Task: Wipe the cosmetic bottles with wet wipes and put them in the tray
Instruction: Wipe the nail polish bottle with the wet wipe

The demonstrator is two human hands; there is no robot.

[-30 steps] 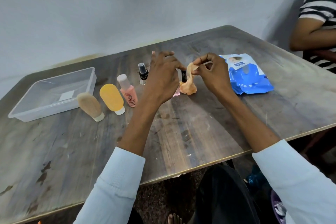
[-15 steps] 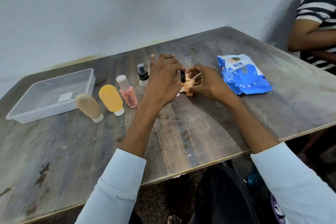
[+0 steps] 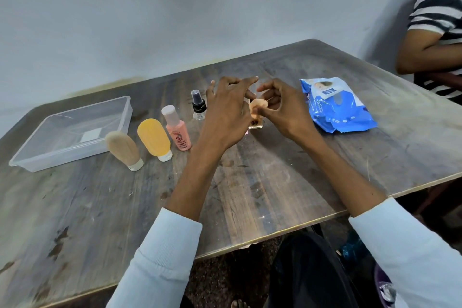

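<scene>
Head view: first small bottle under the wipe, tray unfilled.

The left hand grips a small bottle standing on the worktop; the right hand pinches an orange wet wipe against it. The clear tray at far left holds no bottles. Four bottles wait: beige tube, yellow tube, pink bottle, spray bottle.

Pale blue ribbed-cuff sleeves, dark trousers
</scene>
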